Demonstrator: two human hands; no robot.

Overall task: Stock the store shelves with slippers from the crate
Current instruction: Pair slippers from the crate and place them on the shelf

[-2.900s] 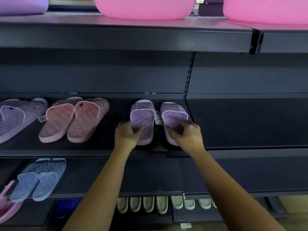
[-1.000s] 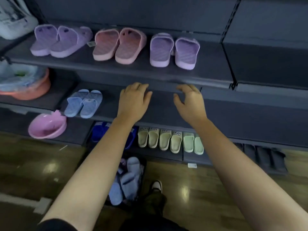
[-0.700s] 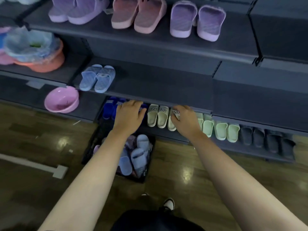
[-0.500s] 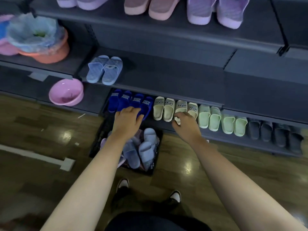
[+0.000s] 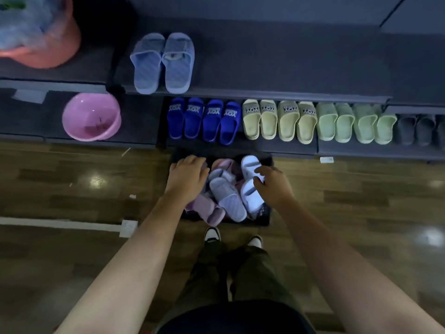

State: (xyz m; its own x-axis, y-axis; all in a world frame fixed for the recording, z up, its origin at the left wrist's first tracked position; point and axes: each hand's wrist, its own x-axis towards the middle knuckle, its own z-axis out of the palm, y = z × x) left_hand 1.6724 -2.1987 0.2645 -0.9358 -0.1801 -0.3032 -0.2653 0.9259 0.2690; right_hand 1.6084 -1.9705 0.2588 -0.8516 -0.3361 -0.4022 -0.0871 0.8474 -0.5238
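Far L, on the upper shelf, an orange-red plastic basin is seen, w/ a clear plastic-wrapped bundle in it. Below it, on the lowest shelf, a pink round plastic bowl is set near the front edge. A strip of white tape is laid across the glossy wood-plank floor.

Further R on the upper shelf, one pr of pale blue quilted slippers is placed side by side, heels to the front. Along the lowest shelf a row is lined up, prs touching: two prs of dark blue strap slippers, two prs of cream-yellow strap slippers, two prs of light green slippers, then dark grey slippers cut off at the R edge.

The black crate is set on the floor just in front of the lowest shelf, btwn the two arms. The left hand is held palm down over the crate's L side, fingers relaxed and nearly straight; nothing is gripped. In the crate, mauve-pink slippers, a lilac quilted slipper and white slippers are piled loosely.

The right hand is held at the crate's R side, fingers half curved, tips over the white slippers; whether one is gripped or only touched cannot be told. A small white shelf label is stuck on the lowest shelf's front.
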